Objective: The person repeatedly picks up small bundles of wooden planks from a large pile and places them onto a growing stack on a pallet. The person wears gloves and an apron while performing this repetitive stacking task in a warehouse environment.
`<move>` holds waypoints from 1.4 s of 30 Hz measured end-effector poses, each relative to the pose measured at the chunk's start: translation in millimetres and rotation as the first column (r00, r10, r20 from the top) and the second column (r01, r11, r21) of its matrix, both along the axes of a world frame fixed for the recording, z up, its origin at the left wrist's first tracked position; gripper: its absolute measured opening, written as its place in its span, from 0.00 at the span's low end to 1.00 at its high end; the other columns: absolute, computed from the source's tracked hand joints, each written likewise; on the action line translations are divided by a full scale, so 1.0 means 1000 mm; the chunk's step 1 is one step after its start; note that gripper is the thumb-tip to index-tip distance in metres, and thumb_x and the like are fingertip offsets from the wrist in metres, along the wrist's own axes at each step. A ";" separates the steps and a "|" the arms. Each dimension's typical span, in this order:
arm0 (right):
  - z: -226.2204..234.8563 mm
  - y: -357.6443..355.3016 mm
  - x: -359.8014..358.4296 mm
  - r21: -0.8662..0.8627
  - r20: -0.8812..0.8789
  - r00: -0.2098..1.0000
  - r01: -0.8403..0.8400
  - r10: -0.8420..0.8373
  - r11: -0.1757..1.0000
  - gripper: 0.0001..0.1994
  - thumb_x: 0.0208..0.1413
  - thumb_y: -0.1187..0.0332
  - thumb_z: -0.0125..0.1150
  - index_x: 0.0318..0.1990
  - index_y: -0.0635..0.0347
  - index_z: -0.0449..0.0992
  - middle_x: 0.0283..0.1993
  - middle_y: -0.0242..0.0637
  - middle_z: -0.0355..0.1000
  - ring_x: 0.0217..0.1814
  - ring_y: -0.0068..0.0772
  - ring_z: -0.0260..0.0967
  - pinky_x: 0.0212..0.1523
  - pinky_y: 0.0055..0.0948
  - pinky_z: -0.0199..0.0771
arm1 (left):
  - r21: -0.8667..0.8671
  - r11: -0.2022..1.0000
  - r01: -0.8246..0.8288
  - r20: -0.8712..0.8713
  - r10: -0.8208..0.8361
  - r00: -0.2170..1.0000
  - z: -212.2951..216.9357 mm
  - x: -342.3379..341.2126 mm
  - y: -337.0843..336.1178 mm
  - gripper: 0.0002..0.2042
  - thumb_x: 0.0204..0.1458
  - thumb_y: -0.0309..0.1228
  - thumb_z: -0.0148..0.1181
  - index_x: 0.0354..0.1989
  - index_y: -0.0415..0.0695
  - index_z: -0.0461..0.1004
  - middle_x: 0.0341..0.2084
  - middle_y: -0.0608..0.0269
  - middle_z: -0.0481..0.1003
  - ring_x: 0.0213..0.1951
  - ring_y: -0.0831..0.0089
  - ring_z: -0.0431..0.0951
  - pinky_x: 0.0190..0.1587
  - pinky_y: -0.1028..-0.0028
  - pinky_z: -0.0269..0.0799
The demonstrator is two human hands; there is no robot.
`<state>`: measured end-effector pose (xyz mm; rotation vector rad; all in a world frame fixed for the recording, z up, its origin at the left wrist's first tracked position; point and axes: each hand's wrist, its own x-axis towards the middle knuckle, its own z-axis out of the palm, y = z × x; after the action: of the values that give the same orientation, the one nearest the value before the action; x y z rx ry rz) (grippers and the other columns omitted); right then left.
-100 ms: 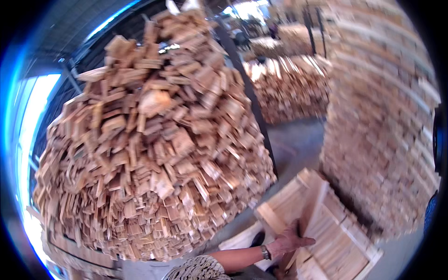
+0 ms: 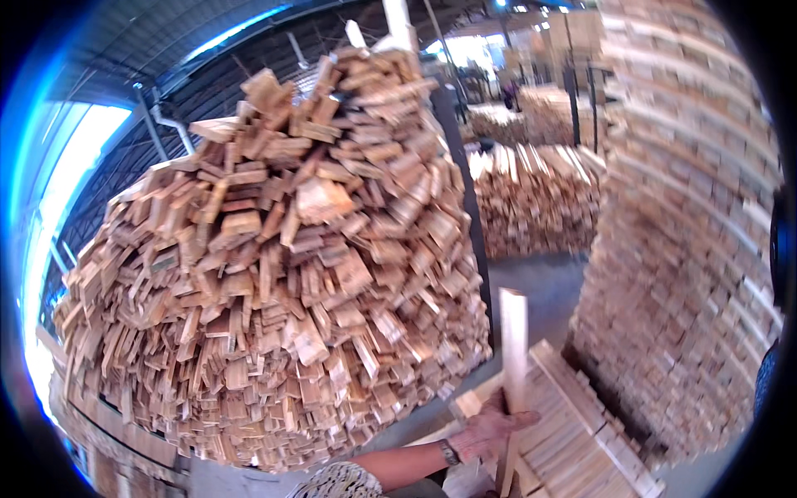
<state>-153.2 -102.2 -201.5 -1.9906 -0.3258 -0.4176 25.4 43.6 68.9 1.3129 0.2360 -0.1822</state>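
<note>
My left hand (image 2: 490, 430), which appears to be in a pale work glove, reaches in from the lower left with a watch (image 2: 449, 452) at the wrist. Its fingers are closed around a narrow wooden board (image 2: 515, 344), which stands nearly upright, its top leaning slightly right. Below and to the right of the hand lies a low bed of flat wooden boards (image 2: 573, 440), with a raised piece of timber (image 2: 558, 365) along its far side. The board's lower end runs down behind the hand toward the picture's bottom edge. My right hand does not show.
A tall heap of loose wood offcuts (image 2: 274, 290) fills the left and middle, beside a dark post (image 2: 473, 216). On the right rises a high, neat stack of boards (image 2: 672, 290). Grey floor (image 2: 531, 282) runs between them toward a lower wood stack (image 2: 535, 199).
The board has tilted up from among the boards to nearly upright in my left hand. My view has shifted, so the heaps sit lower and slightly right, and the picture is sharper.
</note>
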 end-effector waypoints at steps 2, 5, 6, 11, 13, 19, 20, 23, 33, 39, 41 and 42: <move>0.108 -0.011 0.072 0.051 -0.200 0.898 -0.389 0.391 0.920 0.31 0.62 0.61 0.57 0.69 0.65 0.59 0.62 0.61 0.67 0.59 0.59 0.70 0.52 0.41 0.75 | -0.135 0.960 -0.244 0.185 0.266 0.946 0.023 -0.028 0.043 0.38 0.45 0.31 0.77 0.63 0.42 0.60 0.48 0.63 0.65 0.50 0.70 0.68 0.56 0.69 0.70; 0.258 0.023 0.105 0.113 -0.431 0.683 -0.608 0.590 0.786 0.32 0.64 0.59 0.55 0.70 0.66 0.56 0.69 0.63 0.58 0.68 0.64 0.60 0.63 0.46 0.67 | 0.078 0.952 -0.297 0.505 0.219 0.835 0.057 -0.063 0.075 0.52 0.43 0.33 0.78 0.71 0.47 0.44 0.54 0.61 0.61 0.57 0.68 0.64 0.60 0.67 0.67; 0.271 0.037 0.112 0.061 -0.376 0.690 -0.647 0.618 0.760 0.33 0.64 0.58 0.55 0.71 0.66 0.55 0.69 0.62 0.58 0.69 0.64 0.59 0.65 0.46 0.65 | 0.123 0.947 -0.298 0.534 0.190 0.824 0.071 -0.072 0.082 0.52 0.43 0.32 0.78 0.72 0.48 0.43 0.54 0.61 0.62 0.57 0.69 0.64 0.59 0.67 0.68; 0.361 0.119 0.166 -0.393 0.047 0.565 -0.747 0.823 0.536 0.48 0.52 0.42 0.68 0.71 0.56 0.49 0.66 0.56 0.59 0.66 0.60 0.63 0.63 0.47 0.71 | -0.133 0.932 -0.338 0.768 0.312 0.559 0.109 -0.083 0.132 0.45 0.44 0.24 0.75 0.69 0.53 0.50 0.52 0.62 0.66 0.51 0.73 0.69 0.53 0.69 0.73; 0.434 0.154 0.177 -0.502 -0.124 0.443 -0.800 0.888 0.329 0.46 0.49 0.40 0.68 0.69 0.58 0.58 0.66 0.58 0.59 0.69 0.61 0.58 0.65 0.45 0.69 | -0.138 0.914 -0.380 0.758 0.345 0.554 0.133 -0.101 0.179 0.45 0.45 0.23 0.74 0.66 0.56 0.48 0.51 0.64 0.66 0.47 0.77 0.69 0.47 0.73 0.74; 0.585 0.282 0.229 -0.667 0.680 0.293 -0.132 0.672 0.733 0.40 0.61 0.37 0.50 0.71 0.56 0.54 0.65 0.57 0.59 0.56 0.54 0.70 0.45 0.48 0.81 | -0.307 0.768 -0.562 0.874 0.461 0.152 0.186 -0.140 0.299 0.38 0.41 0.30 0.79 0.61 0.45 0.63 0.49 0.58 0.71 0.45 0.73 0.75 0.47 0.70 0.82; 0.617 0.306 0.243 -0.645 0.742 0.170 -0.079 0.648 0.760 0.41 0.59 0.38 0.53 0.71 0.56 0.53 0.66 0.56 0.59 0.58 0.57 0.69 0.49 0.49 0.79 | -0.233 0.690 -0.685 0.801 0.535 0.267 0.184 -0.154 0.310 0.40 0.41 0.37 0.80 0.61 0.46 0.62 0.49 0.59 0.70 0.44 0.72 0.75 0.46 0.69 0.82; 0.720 0.380 0.228 -0.664 0.734 0.260 0.086 0.627 0.742 0.48 0.48 0.57 0.73 0.73 0.57 0.50 0.73 0.48 0.50 0.73 0.51 0.53 0.72 0.48 0.59 | -0.159 0.628 -0.762 0.814 0.520 0.259 0.192 -0.187 0.362 0.45 0.40 0.33 0.80 0.65 0.47 0.53 0.52 0.59 0.66 0.49 0.71 0.73 0.48 0.66 0.78; 0.822 0.596 0.264 -0.822 0.552 0.555 0.489 0.623 0.293 0.38 0.55 0.58 0.65 0.73 0.30 0.55 0.77 0.40 0.50 0.75 0.52 0.54 0.63 0.64 0.59 | -0.219 0.586 -0.780 0.751 0.612 0.248 0.236 -0.233 0.403 0.49 0.44 0.38 0.77 0.71 0.45 0.50 0.56 0.56 0.67 0.52 0.63 0.73 0.51 0.63 0.75; 0.845 0.688 0.328 -0.941 0.318 0.889 0.254 0.329 0.222 0.23 0.66 0.56 0.52 0.68 0.38 0.67 0.67 0.39 0.66 0.67 0.49 0.67 0.54 0.63 0.68 | -0.182 0.616 -0.767 0.713 0.620 0.328 0.228 -0.228 0.394 0.44 0.44 0.39 0.77 0.68 0.46 0.56 0.50 0.60 0.71 0.48 0.66 0.74 0.49 0.64 0.77; 0.836 0.684 0.319 -0.938 0.334 0.848 0.256 0.412 0.233 0.24 0.64 0.58 0.55 0.67 0.40 0.68 0.67 0.39 0.67 0.67 0.49 0.67 0.55 0.65 0.67 | -0.174 0.640 -0.749 0.708 0.610 0.357 0.225 -0.226 0.389 0.42 0.45 0.40 0.76 0.66 0.46 0.58 0.49 0.61 0.71 0.46 0.69 0.74 0.48 0.67 0.76; 0.826 0.658 0.289 -0.926 0.373 0.780 0.278 0.502 0.255 0.23 0.64 0.58 0.56 0.67 0.40 0.68 0.67 0.39 0.67 0.67 0.49 0.67 0.56 0.65 0.66 | -0.168 0.643 -0.747 0.708 0.607 0.362 0.227 -0.225 0.384 0.41 0.45 0.40 0.76 0.66 0.46 0.59 0.48 0.62 0.71 0.46 0.70 0.74 0.48 0.69 0.76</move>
<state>136.0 555.7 624.3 -2.9612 -1.5196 -0.9495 -200.0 427.8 295.7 1.2603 0.1063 1.1250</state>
